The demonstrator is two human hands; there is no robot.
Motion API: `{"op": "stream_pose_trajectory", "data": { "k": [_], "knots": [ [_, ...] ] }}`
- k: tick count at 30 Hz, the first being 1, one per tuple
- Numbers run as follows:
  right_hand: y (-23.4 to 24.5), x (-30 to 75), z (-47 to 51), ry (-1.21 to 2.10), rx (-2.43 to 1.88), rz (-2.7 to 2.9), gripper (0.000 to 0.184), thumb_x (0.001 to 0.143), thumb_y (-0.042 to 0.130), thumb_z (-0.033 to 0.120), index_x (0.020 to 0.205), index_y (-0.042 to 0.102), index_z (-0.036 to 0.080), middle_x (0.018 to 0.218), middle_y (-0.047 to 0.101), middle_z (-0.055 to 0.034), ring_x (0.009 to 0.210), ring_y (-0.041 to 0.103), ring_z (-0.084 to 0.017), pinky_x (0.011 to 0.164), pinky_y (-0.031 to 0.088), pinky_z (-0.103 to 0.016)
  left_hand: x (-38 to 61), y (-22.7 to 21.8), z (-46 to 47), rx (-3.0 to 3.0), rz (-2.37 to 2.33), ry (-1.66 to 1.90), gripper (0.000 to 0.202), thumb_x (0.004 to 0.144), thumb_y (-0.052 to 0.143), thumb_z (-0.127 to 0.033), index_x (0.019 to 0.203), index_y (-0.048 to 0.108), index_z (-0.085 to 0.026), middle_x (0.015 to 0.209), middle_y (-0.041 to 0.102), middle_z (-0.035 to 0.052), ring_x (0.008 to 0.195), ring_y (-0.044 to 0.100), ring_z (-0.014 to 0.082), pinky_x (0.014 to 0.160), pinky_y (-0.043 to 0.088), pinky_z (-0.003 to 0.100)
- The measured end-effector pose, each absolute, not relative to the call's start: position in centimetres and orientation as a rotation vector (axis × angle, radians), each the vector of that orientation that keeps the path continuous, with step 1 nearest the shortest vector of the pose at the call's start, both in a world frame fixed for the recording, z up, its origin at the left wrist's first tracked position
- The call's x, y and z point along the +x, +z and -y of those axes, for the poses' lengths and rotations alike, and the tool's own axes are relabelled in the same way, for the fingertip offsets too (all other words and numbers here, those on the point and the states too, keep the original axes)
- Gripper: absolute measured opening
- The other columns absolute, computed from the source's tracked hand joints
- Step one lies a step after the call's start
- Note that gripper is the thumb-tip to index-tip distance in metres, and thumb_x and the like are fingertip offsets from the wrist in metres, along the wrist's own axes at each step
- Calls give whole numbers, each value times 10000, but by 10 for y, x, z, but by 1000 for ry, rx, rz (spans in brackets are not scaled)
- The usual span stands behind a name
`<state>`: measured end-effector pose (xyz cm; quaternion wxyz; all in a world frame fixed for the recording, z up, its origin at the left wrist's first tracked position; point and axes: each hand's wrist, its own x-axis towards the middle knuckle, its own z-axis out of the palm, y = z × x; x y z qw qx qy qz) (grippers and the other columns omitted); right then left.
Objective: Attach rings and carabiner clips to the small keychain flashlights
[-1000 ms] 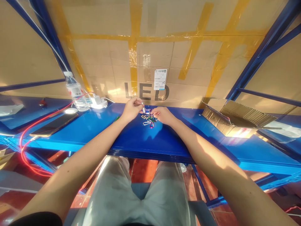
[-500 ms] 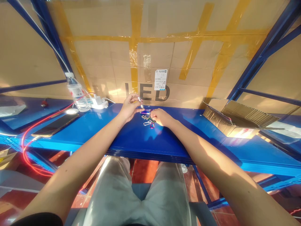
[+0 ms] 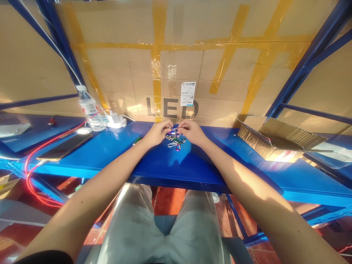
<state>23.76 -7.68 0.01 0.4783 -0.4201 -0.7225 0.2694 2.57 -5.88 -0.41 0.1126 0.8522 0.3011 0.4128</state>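
small metal clips lay at the frame's centre on a blue bench, between left hand and right hand, both with fingers pinched together, their hold too small to tell.

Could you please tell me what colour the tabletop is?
The tabletop is blue, as the head view shows.

I'd call this a storeroom or warehouse corner fitted out for sitting work: blue metal racking frames a huge taped carton printed LED, a barcoded label stuck on it. A smaller open box sits on the blue surface, above red floor tiles.
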Motion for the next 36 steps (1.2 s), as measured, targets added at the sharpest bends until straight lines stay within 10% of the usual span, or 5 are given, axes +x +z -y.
{"op": "stream_pose_trajectory", "data": {
  "k": [36],
  "knots": [
    [-1,237,80,408,-1012,1920,62,843,584,199,822,642,203,746,701,-14,701,612,-184,696,473,-324,38,3,77,2438,-985,1105,217,939,592,-372,956,685,-177,882,714,28,804,606,180,777,451,302]
  ]
}}
